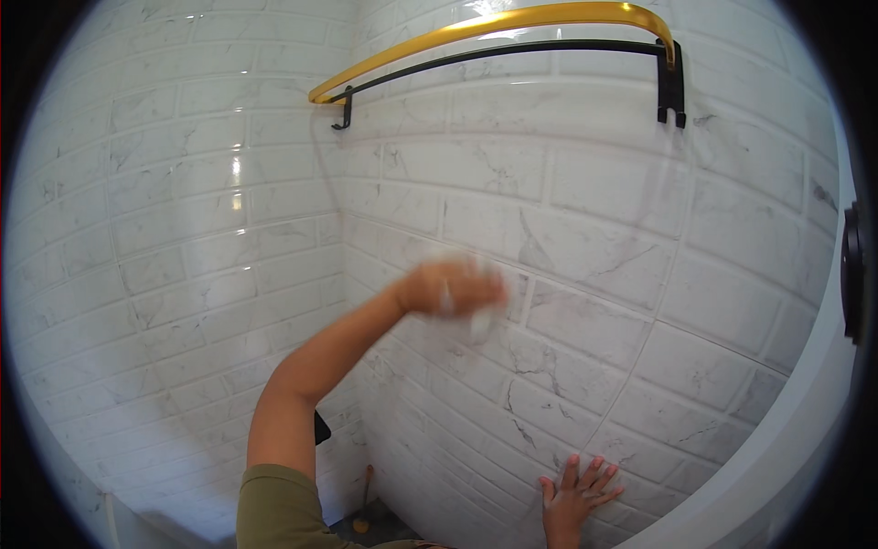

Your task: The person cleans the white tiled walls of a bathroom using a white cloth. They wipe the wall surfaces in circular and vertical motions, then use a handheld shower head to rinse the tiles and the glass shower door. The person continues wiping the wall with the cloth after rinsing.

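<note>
My left hand (449, 287) is raised in front of a wall of white marble-look tiles (597, 302), its arm stretched across from the lower left in an olive sleeve. Motion blurs the hand. White patches of what looks like a thin cloth or tissue (480, 324) show at its fingers and palm, close against the tiles. Lower right, my right hand (571, 499) lies flat on the same wall, with its fingers spread and nothing held.
A gold-and-black towel rack (507, 24) with hooks juts from the wall above. A tiled side wall (185, 226) meets it on the left. The white frame (775, 439) curves along the right, beside a dark round fitting (852, 273). Below is a dark floor (387, 527).
</note>
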Tool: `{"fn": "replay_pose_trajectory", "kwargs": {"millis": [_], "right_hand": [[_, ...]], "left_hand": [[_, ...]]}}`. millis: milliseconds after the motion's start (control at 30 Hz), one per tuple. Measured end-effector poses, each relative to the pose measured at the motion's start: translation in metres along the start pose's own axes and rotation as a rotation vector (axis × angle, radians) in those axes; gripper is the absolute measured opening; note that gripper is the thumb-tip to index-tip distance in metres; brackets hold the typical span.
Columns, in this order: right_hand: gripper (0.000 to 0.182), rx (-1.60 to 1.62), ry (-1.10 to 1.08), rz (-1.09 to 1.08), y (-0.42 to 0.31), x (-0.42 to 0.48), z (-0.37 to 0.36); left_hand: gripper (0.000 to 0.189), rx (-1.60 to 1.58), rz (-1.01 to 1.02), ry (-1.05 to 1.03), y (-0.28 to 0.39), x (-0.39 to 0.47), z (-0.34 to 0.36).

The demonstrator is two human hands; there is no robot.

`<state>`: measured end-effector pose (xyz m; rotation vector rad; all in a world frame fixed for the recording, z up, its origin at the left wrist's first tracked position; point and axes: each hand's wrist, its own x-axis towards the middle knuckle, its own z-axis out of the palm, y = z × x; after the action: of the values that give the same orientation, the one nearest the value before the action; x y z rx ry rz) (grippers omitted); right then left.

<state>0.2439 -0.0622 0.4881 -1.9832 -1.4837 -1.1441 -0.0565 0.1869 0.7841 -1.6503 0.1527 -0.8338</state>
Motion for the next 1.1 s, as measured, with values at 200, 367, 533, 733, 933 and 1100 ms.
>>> {"fn": "replay_pose_trajectory", "kwargs": {"millis": [200, 367, 533, 733, 933, 1100], "right_hand": [[0.099, 0.043, -0.003, -0.027, -0.007, 0.000, -0.002], [0.096, 0.051, 0.028, -0.006, 0.004, -0.001, 0.003], [0.090, 0.101, 0.039, -0.036, -0.002, 0.001, 0.001], [0.087, 0.119, 0.051, -0.043, -0.007, -0.001, 0.000], [0.086, 0.083, 0.062, -0.032, 0.006, 0.001, 0.000], [0.086, 0.134, 0.032, -0.053, -0.001, 0.000, 0.001]], "left_hand": [[0.039, -0.157, -0.735, 0.439, -0.112, 0.099, -0.015], [0.039, -0.227, -0.444, 0.312, 0.033, 0.120, 0.011], [0.036, -0.306, 0.193, 0.161, 0.098, 0.094, -0.008], [0.031, -0.099, -0.538, 0.372, -0.084, 0.146, -0.007], [0.024, -0.091, -0.592, 0.414, 0.005, 0.170, 0.004], [0.028, -0.091, -0.097, 0.093, 0.193, 0.066, -0.008]]}}
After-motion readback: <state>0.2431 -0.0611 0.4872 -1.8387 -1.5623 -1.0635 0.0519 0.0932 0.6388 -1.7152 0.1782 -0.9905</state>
